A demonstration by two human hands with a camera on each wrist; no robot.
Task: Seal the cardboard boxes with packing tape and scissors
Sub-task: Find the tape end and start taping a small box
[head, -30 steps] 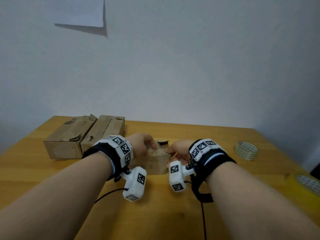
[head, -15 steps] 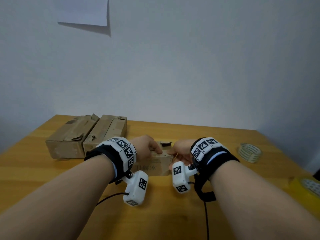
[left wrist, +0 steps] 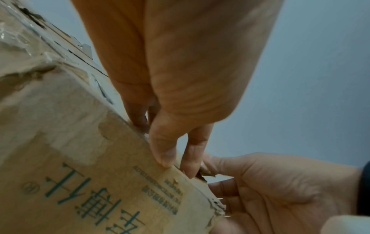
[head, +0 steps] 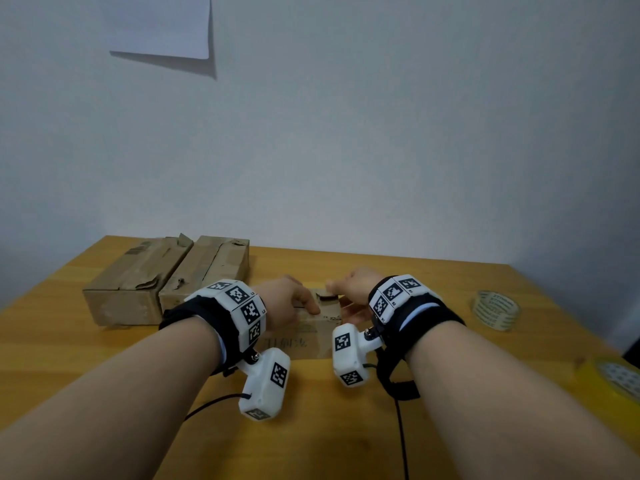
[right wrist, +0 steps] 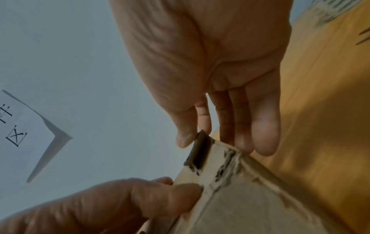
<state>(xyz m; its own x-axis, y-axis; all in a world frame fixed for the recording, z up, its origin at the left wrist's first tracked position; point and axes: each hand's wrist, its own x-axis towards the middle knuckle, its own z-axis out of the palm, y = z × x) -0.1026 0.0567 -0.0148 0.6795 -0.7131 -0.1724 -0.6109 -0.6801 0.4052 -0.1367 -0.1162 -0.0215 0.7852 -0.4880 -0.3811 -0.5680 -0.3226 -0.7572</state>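
1. Setting: a yellow-brown wooden table (head: 346, 438) stands against a plain pale wall. A white sheet of paper (head: 162, 24) hangs on the wall at upper left.

2. Work piece: a small worn cardboard box (head: 313, 336) lies on the table between the two wrists, near the table's middle. Green printing shows on its near side. Its top edges are torn and frayed, and a small dark flap (right wrist: 199, 149) stands up at one top corner.

3. Left hand (head: 289, 301): it holds the top edge of the box. In the left wrist view the thumb lies on the printed side and the fingertips (left wrist: 192, 163) reach over the edge, so the edge is pinched between them.

4. Right hand (head: 353, 285): it grips the box's other end. The thumb and forefinger close on the dark flap; the remaining fingers, held together, rest on the torn corner just beside it.

5. Step in hand (judgement): the flaps are being folded down and held shut. No tape is on this box yet, so sealing has not begun.

6. Supplies: a clear tape roll (head: 496, 309) lies well apart to the right; a yellow tape roll (head: 614, 384) sits at the right table edge. No scissors are in view.

7. Next move (judgement): one hand must keep the flaps closed while the other fetches a tape roll.

8. Other stock: two larger cardboard boxes (head: 166, 278) stand side by side, touching, at rear left.
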